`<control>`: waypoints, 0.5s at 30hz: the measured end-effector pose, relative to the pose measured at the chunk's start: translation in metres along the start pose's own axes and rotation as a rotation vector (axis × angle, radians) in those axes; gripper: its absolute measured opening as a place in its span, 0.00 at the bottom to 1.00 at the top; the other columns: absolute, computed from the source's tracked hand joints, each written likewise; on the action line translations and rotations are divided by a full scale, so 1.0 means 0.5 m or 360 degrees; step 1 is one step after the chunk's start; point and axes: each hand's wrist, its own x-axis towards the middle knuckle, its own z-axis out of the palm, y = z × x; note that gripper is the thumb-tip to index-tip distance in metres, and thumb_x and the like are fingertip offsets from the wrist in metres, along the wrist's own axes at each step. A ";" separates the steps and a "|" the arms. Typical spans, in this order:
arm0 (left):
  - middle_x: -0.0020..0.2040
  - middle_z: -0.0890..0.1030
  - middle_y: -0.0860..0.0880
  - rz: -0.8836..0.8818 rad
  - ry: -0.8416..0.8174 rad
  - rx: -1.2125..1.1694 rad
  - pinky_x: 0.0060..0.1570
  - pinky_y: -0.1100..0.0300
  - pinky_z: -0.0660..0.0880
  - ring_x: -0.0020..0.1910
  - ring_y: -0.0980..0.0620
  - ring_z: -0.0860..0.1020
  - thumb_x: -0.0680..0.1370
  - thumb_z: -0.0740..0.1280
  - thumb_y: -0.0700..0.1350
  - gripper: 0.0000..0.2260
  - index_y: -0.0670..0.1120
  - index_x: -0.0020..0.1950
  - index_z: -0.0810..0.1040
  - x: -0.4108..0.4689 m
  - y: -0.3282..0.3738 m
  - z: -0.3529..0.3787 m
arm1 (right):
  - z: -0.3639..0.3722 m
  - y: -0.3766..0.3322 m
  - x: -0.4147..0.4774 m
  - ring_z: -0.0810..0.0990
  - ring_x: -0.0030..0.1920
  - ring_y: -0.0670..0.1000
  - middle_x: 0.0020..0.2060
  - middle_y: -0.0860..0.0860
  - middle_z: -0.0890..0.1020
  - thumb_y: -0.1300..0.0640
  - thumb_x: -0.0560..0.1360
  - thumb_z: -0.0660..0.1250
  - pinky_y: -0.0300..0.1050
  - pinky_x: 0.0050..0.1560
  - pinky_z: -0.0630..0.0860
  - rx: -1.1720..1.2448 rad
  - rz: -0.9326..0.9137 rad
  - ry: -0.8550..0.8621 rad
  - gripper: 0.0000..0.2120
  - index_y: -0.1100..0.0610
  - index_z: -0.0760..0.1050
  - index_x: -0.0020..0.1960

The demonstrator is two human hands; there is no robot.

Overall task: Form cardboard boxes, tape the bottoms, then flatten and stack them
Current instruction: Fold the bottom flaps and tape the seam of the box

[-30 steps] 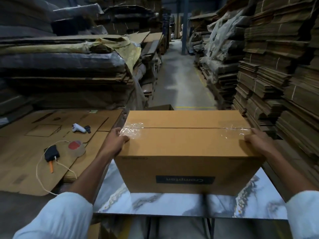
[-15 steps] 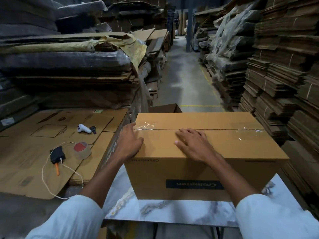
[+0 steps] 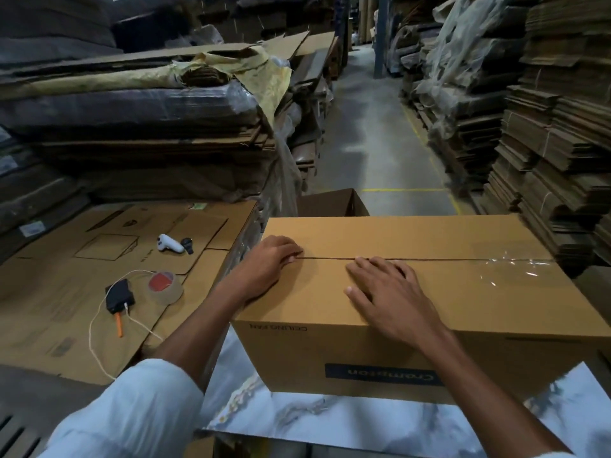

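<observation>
The right grip (image 3: 383,292) is pressing flat beside the lengthwise seam (image 3: 330,258) of the box (image 3: 463,302), the left grip (image 3: 271,262) curling, I cannot tell on what, at the seam's end toward the left edge of the desk (image 3: 330,421).

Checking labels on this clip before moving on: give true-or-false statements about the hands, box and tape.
1. The right hand lies flat atop the brown cardboard box. True.
2. The brown tape roll with the red core sits on the box. False: it lies on the flattened cardboard sheet to its left.
3. Clear tape covers the seam's right end. True.
4. The box stands on the floor. False: it rests on the marble-patterned table.
</observation>
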 end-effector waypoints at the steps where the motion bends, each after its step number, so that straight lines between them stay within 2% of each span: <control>1: 0.70 0.76 0.48 0.0009 0.0000 0.0025 0.68 0.49 0.71 0.68 0.50 0.72 0.85 0.59 0.48 0.16 0.49 0.71 0.77 -0.002 0.004 -0.004 | -0.001 0.000 0.000 0.54 0.80 0.47 0.80 0.44 0.59 0.38 0.84 0.46 0.55 0.78 0.44 -0.0009 -0.0012 0.0000 0.26 0.43 0.57 0.80; 5: 0.67 0.77 0.48 0.0005 0.0011 0.0080 0.64 0.56 0.71 0.65 0.50 0.74 0.84 0.61 0.47 0.14 0.49 0.67 0.79 0.004 0.019 -0.016 | -0.002 -0.003 -0.001 0.54 0.80 0.48 0.81 0.45 0.58 0.38 0.84 0.46 0.57 0.79 0.45 0.0011 -0.0035 -0.0012 0.26 0.44 0.57 0.79; 9: 0.59 0.81 0.50 0.0077 0.0074 0.0184 0.53 0.63 0.69 0.55 0.56 0.75 0.83 0.63 0.46 0.10 0.49 0.61 0.82 0.023 0.016 -0.014 | -0.002 0.000 0.002 0.52 0.81 0.49 0.81 0.46 0.57 0.38 0.84 0.45 0.58 0.79 0.43 0.0024 -0.0044 -0.0039 0.27 0.44 0.55 0.80; 12: 0.53 0.81 0.51 0.0137 0.0054 0.0220 0.49 0.58 0.74 0.49 0.58 0.72 0.82 0.65 0.46 0.07 0.49 0.56 0.82 0.040 0.010 -0.018 | -0.005 -0.001 0.001 0.52 0.81 0.49 0.81 0.46 0.57 0.38 0.83 0.45 0.58 0.79 0.43 0.0038 -0.0056 -0.0034 0.27 0.45 0.56 0.80; 15: 0.52 0.81 0.51 0.0205 -0.0022 0.0259 0.50 0.56 0.77 0.48 0.56 0.76 0.82 0.65 0.45 0.06 0.49 0.55 0.82 0.056 0.009 -0.031 | -0.007 -0.001 0.000 0.52 0.81 0.48 0.81 0.45 0.57 0.38 0.83 0.46 0.57 0.79 0.42 0.0053 -0.0045 -0.0036 0.27 0.44 0.56 0.80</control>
